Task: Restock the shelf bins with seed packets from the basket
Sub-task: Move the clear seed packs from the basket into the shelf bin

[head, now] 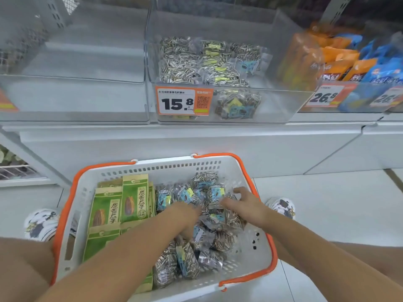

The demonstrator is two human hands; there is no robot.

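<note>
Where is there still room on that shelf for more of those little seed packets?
The clear bin at far left shows no packets at all. The middle bin holds small seed packets piled toward its left and centre, leaving bare floor along its right wall and back. The right bin is crowded with orange and blue bags.

Pale tiled floor (327, 214) bearing white basket (246, 168), white shelf (196, 127) bearing clear bins (272, 105)

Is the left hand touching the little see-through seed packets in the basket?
Touching. The head view shows the left hand pressed into the clear seed packets in the basket.
</note>
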